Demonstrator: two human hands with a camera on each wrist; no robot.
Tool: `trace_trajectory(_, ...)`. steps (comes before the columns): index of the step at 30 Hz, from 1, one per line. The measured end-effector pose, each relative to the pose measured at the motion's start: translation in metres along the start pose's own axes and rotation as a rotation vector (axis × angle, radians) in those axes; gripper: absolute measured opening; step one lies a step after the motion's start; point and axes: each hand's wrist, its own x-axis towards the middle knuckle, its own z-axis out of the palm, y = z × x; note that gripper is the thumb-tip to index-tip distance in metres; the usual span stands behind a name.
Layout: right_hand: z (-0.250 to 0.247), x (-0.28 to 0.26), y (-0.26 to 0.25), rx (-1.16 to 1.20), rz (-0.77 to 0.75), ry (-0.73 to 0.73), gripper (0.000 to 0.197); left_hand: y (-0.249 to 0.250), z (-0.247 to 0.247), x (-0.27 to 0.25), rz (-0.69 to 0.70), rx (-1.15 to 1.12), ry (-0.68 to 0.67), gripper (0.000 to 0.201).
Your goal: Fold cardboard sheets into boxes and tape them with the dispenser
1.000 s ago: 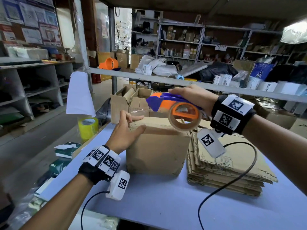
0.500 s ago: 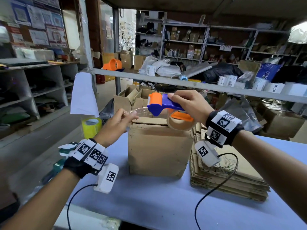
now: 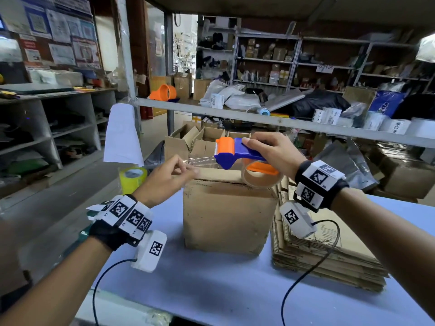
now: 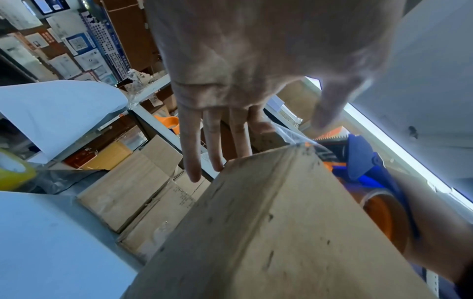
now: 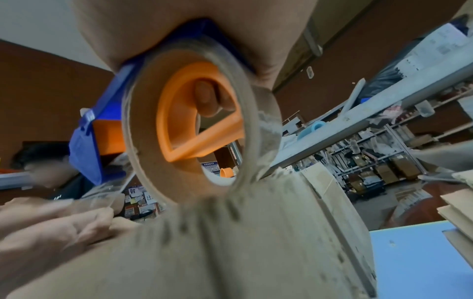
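A folded cardboard box (image 3: 227,215) stands on the blue table (image 3: 211,290). My right hand (image 3: 270,151) grips a blue and orange tape dispenser (image 3: 237,154) just above the box top; its tape roll (image 5: 199,129) nearly touches the cardboard (image 5: 230,242). My left hand (image 3: 173,171) pinches the free end of the clear tape (image 3: 200,160), stretched out from the dispenser's mouth over the box's left top edge. In the left wrist view the tape strip (image 4: 294,137) runs between thumb and forefinger towards the dispenser (image 4: 363,161), and the other fingers (image 4: 192,145) hang straight.
A stack of flat cardboard sheets (image 3: 324,250) lies right of the box. A yellow tape roll (image 3: 132,178) stands at the table's left. Open boxes (image 3: 200,142) sit behind the table under a grey shelf rail (image 3: 282,123). Wrist cables (image 3: 306,274) trail over the table front.
My left hand has left the box top and taken the tape end, drawing it out to the left. The dispenser has come lower and closer to the box top.
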Motion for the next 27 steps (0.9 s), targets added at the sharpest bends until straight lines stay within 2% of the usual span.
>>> trace_trajectory(2,0.000,0.001,-0.001,-0.028,-0.013,-0.012,0.034,0.003,-0.005,0.007,-0.087,-0.135,0.045,0.038)
trace_trajectory(3,0.001,0.001,-0.001,-0.048,-0.019,-0.018,0.034,0.004,-0.007,0.010,-0.104,-0.126,0.083,0.040)
trace_trajectory(5,0.004,0.003,-0.004,-0.085,-0.017,-0.027,0.031,0.002,-0.009,0.013,-0.084,0.083,0.119,0.041)
trace_trajectory(8,0.006,0.006,-0.011,-0.124,0.001,-0.042,0.023,-0.008,-0.006,0.012,-0.082,0.319,0.079,0.043)
trace_trajectory(12,0.012,0.008,-0.019,-0.201,-0.018,-0.071,0.027,-0.022,-0.004,0.009,-0.101,0.313,0.036,0.045)
trace_trajectory(21,0.020,0.012,-0.026,-0.266,-0.011,-0.097,0.033,-0.027,-0.013,0.013,-0.107,0.337,0.085,0.044)
trace_trajectory(27,0.022,0.016,-0.026,-0.276,0.001,-0.111,0.035,-0.032,-0.012,0.014,-0.144,0.237,0.047,0.044)
